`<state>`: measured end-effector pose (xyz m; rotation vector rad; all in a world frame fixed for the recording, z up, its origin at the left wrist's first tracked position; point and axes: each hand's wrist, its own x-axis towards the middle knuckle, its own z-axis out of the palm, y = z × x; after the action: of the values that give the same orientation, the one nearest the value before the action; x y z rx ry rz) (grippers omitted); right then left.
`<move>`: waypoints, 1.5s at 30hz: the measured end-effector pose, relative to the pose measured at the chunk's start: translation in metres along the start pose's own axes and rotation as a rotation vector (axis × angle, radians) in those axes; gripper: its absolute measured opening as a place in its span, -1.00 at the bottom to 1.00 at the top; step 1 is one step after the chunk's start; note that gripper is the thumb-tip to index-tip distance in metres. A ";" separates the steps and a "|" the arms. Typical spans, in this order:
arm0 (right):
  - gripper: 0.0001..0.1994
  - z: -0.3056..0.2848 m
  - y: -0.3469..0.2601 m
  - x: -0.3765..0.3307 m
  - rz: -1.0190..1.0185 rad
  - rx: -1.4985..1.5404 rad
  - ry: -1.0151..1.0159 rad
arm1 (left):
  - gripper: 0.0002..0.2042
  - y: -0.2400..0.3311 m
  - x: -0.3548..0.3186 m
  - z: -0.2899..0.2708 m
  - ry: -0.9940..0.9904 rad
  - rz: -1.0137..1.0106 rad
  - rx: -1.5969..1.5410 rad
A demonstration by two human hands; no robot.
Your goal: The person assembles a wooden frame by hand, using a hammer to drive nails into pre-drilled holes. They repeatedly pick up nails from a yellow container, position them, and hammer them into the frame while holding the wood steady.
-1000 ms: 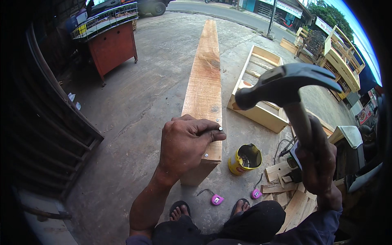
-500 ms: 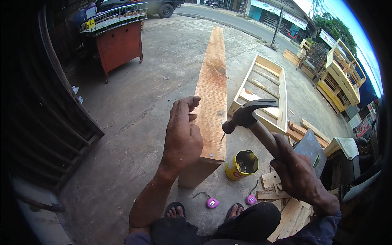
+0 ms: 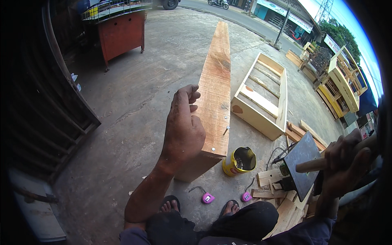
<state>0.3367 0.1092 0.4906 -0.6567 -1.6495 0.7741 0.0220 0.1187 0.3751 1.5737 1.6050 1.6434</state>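
Note:
A long wooden board [image 3: 216,87] forms the top of a narrow boxed timber piece stretching away from me. Near its right edge a nail [image 3: 226,130] stands partly driven and leaning. Nail heads [image 3: 213,149] sit close to the wood at the near end and a little beyond the leaning nail. My left hand [image 3: 185,120] rests at the board's left edge, fingers loosely curled, with a gap before the thumb and nothing between them. Far to the right, my raised right hand [image 3: 343,163] is closed round the wooden handle of a hammer [image 3: 312,165]; the hammer's head is lost in the dark rim.
A yellow can [image 3: 234,167] stands right of the timber's near end. Two pink tape measures [image 3: 208,198] lie by my feet. Beyond are a slatted wooden frame [image 3: 257,116], a dark flat plate [image 3: 302,163] and wood offcuts [image 3: 267,177]. A red cart [image 3: 121,38] stands back left.
The hammer has swung up and right, away from the leaning nail, in my right hand. My left hand has stayed at the board's edge. The view has shifted slightly.

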 end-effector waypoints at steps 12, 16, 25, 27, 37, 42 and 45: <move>-0.62 0.030 0.010 0.001 -0.192 -0.937 -0.617 | -0.39 0.001 -0.002 0.004 0.105 0.019 0.065; -0.53 0.021 0.017 -0.004 -0.077 -0.777 -0.588 | -0.39 0.002 -0.002 0.007 0.091 0.097 0.198; -0.40 0.022 0.029 -0.004 -0.137 -0.900 -0.572 | -0.41 0.002 -0.002 0.007 0.085 0.080 0.129; -0.46 0.021 0.031 -0.006 -0.056 -0.185 -0.236 | -0.41 0.002 -0.003 0.007 0.082 0.050 0.119; -0.48 0.025 0.034 0.008 -0.059 -0.341 -0.452 | -0.37 0.007 -0.001 0.007 0.059 0.012 0.190; -0.47 0.013 0.056 0.005 0.033 -0.785 -0.772 | -0.35 0.008 0.002 0.010 0.067 0.019 0.215; -0.40 0.014 0.074 -0.005 -0.090 -0.337 -0.311 | -0.36 0.010 0.002 0.013 0.072 0.015 0.217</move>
<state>0.3257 0.1499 0.4274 -0.7152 -2.1070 0.5562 0.0362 0.1237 0.3812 1.6500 1.8677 1.5948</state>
